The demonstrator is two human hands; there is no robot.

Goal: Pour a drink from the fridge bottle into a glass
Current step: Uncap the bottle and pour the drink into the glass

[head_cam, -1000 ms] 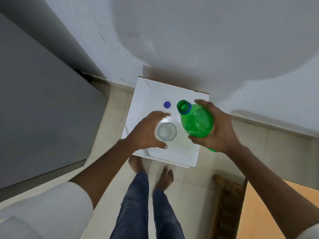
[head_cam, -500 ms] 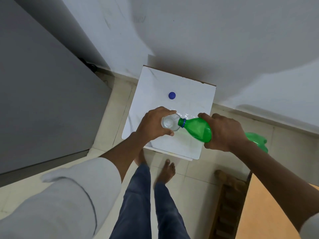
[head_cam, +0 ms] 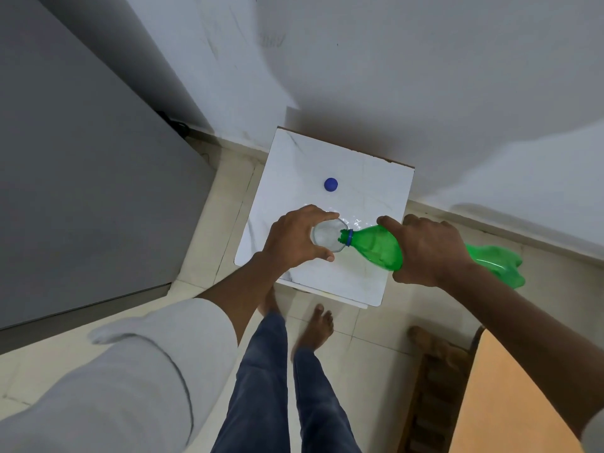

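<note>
A clear glass (head_cam: 323,236) stands on the small white table (head_cam: 366,191). My left hand (head_cam: 294,240) is wrapped around the glass from the left. My right hand (head_cam: 428,250) grips the middle of a green plastic bottle (head_cam: 376,248), which lies nearly level with its open mouth and blue neck ring over the right rim of the glass. The bottle's base (head_cam: 496,264) sticks out past my right wrist. Its blue cap (head_cam: 331,184) lies on the table behind the glass.
A grey fridge side (head_cam: 81,174) stands to the left, and a white wall rises behind the table. A wooden stool (head_cam: 434,380) and an orange tabletop (head_cam: 510,403) sit at lower right. My bare feet stand on the tiled floor in front of the table.
The bottle has tipped from upright to nearly level, its mouth now over the glass rim. My left hand has stayed around the glass.
</note>
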